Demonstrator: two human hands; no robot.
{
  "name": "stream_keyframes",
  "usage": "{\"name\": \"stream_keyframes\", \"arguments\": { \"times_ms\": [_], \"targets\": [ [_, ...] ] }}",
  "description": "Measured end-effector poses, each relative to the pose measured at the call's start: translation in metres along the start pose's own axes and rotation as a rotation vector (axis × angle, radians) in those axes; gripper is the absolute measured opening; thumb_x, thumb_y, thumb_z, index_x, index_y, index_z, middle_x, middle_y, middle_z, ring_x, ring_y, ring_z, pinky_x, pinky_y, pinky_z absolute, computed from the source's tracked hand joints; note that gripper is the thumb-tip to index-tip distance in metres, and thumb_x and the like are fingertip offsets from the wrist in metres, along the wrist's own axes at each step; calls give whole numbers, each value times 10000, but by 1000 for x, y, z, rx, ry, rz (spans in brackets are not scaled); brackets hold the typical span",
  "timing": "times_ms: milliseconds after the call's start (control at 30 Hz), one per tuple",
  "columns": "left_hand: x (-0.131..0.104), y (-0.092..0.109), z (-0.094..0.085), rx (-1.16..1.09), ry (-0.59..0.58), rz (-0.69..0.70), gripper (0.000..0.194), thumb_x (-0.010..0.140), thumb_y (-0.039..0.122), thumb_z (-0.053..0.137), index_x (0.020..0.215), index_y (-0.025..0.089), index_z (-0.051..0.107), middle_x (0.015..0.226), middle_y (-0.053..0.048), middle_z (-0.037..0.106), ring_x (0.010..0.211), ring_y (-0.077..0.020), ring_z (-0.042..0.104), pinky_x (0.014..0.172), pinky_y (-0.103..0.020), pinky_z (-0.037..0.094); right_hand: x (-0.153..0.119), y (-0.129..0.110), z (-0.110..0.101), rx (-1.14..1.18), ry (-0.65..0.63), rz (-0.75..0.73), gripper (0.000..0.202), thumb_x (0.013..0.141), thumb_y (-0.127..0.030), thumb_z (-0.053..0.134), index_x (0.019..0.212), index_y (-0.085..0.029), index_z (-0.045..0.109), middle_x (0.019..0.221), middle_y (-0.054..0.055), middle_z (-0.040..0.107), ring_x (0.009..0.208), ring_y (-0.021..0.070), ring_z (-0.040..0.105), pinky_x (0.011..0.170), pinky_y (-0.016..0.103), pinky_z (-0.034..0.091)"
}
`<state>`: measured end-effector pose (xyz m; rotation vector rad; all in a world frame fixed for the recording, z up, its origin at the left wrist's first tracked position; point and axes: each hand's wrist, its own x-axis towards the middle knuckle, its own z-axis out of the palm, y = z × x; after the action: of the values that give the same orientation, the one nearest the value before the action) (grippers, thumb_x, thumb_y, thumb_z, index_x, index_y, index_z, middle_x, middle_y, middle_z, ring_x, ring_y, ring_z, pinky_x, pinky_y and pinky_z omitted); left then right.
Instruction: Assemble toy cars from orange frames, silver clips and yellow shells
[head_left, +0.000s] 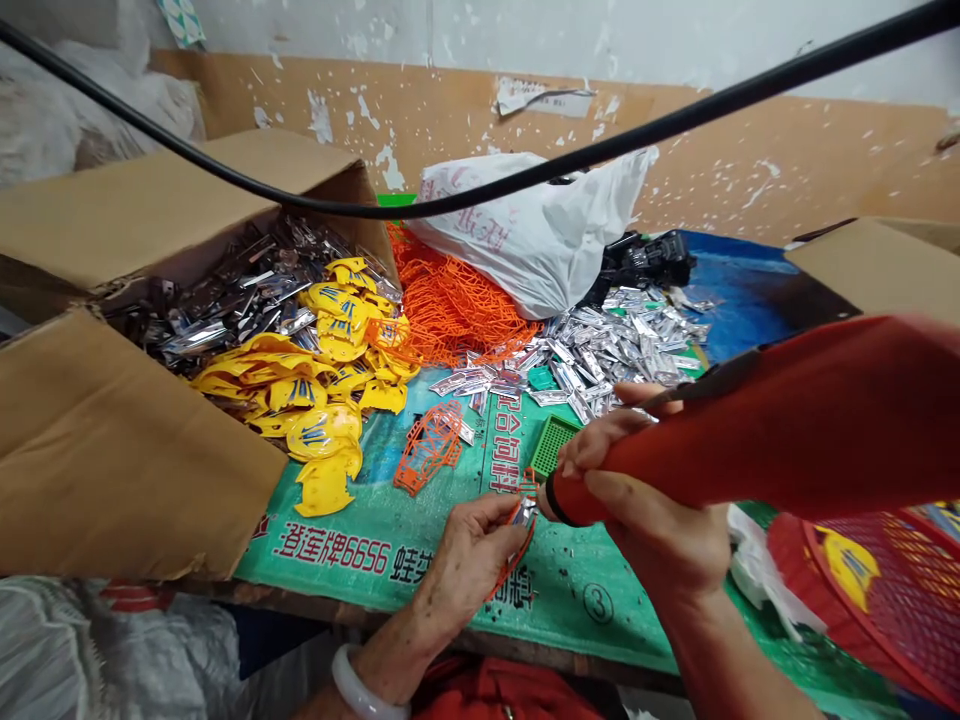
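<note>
Over the green-covered counter (555, 628): left hand (474, 550) pinches orange frame (513, 578) with silver piece (526, 512); right hand (664, 530) grasps red tool (757, 430).
Frame near edge-on, partly hidden by left hand; tool tip (547, 503) beside it, contact unclear; tool cut off at right. Frame thin; silver piece shiny. Carton (135, 450) at left holds dark parts (244, 290), yellow flat parts (326, 432) heaped at its opening; cropped red basket (796, 575) holds a yellow item (850, 567).

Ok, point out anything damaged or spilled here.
The wall's tan paint is chipped in pale patches, and the paper label on it looks torn. Yellow plastic pieces spread from the open cardboard box onto the green sheet, perhaps spilled.
</note>
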<state>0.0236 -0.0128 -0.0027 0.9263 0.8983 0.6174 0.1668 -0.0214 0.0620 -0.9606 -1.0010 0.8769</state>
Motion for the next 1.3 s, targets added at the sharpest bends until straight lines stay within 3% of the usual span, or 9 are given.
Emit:
{"name": "stream_keyframes", "arguments": {
  "times_ms": [367,567,633,700,800,867,1033,1300],
  "targets": [
    [1,-5,3,-171,51,-59,275,613,218,662,861,135,747,681,-20,663,678,-161,552,629,-252,414,-5,4,5,-97,46,-91,446,669,-225,729,1062,-302,534,672,-37,593,620,185,601,689,411,525],
    [0,-3,-2,-133,40,-83,265,636,237,676,875,139,736,665,-5,644,627,-125,531,600,-226,396,3,-5,2,12,11,-68,556,627,-173,731,1134,-276,527,669,-45,611,579,166,596,616,369,521],
    [0,-1,-5,-69,48,-77,245,657,246,671,866,136,733,662,0,632,591,-106,499,576,-216,381,15,-9,-4,58,65,-92,567,613,-152,715,1137,-269,532,650,-53,611,552,158,588,586,352,513],
    [0,0,-8,0,58,-73,242,673,262,666,867,132,729,650,5,615,557,-91,457,532,-206,347,31,-9,-13,3,201,-166,487,603,-152,704,1067,-230,579,631,-49,606,538,152,583,572,339,507],
    [1,0,-10,39,38,-70,278,691,290,658,912,132,718,652,5,603,557,-91,444,514,-201,322,57,1,-30,-182,407,-254,284,584,-174,717,854,-174,630,629,-34,600,516,137,565,548,323,494],
    [2,-1,-12,36,23,-71,299,702,308,650,940,137,711,645,7,594,551,-93,445,512,-202,321,70,12,-38,-256,475,-248,182,568,-186,729,712,-159,621,617,-29,592,501,132,555,522,313,477],
    [4,1,-17,57,3,-95,298,708,311,632,936,134,705,630,10,563,502,-82,410,478,-200,312,81,32,-40,-294,495,-203,148,549,-204,724,630,-149,612,578,-23,591,477,129,546,500,308,461],
    [3,8,-19,135,17,-76,235,731,294,570,861,130,676,601,21,502,484,-78,363,436,-184,288,81,41,-32,-312,479,-198,176,500,-215,747,598,-161,611,583,-26,598,523,133,551,537,318,483]
  ]
}}
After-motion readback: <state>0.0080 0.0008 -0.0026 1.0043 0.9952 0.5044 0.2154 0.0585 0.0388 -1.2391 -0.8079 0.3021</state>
